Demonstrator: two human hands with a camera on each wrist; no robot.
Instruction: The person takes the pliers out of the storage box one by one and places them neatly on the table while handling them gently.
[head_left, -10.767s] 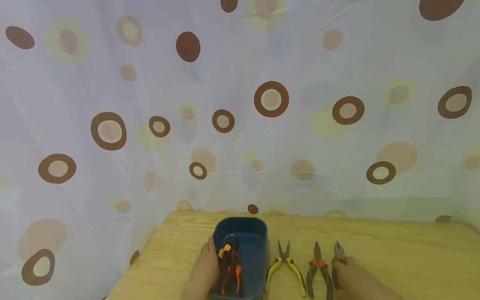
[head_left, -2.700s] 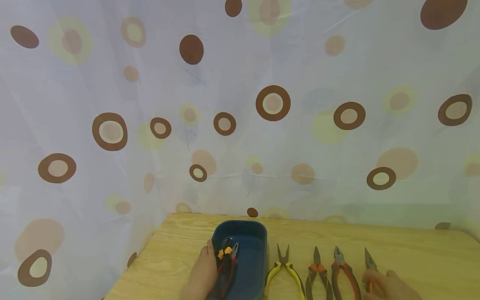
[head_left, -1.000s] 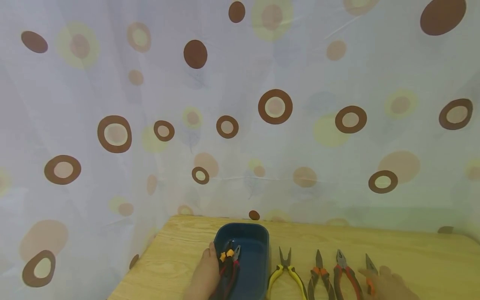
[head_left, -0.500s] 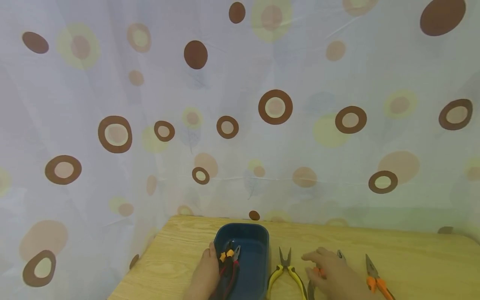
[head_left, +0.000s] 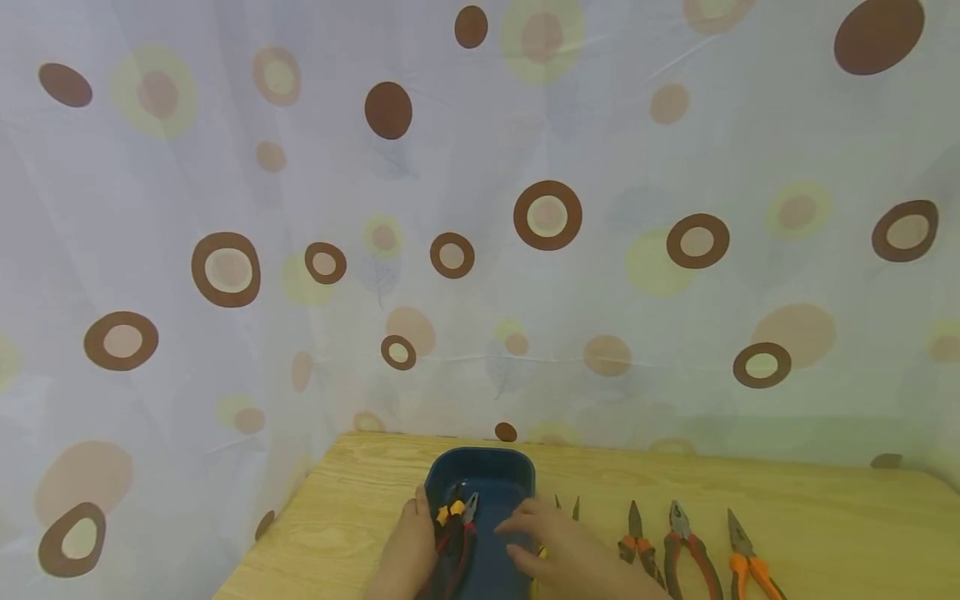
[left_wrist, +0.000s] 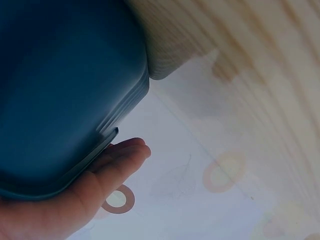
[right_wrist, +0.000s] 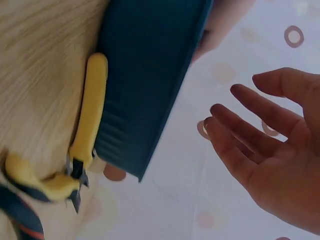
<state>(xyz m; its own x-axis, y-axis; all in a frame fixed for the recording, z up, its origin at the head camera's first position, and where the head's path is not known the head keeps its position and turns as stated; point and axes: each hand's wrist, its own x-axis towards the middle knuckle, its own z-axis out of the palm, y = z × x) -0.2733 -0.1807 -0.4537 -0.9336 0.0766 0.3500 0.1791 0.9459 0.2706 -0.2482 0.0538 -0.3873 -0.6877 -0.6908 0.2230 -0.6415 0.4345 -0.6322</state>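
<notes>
The right hand [head_left: 558, 542] has moved left, off the orange-and-black pliers [head_left: 636, 523], and hovers empty, fingers loose, over the blue bin [head_left: 480, 460]; we judge the left hand [head_left: 408, 542], straight-fingered outside, steadies it around the red-and-black pliers [head_left: 467, 546].

The person's left hand [head_left: 408, 537] and right hand [head_left: 555, 542] are bare, as are the visible parts of both forearms [head_left: 384, 587]. In the right wrist view, the fingers [right_wrist: 247, 129] are slim with rounded tips, and the palm [right_wrist: 277, 187] is broad and smooth.
</notes>
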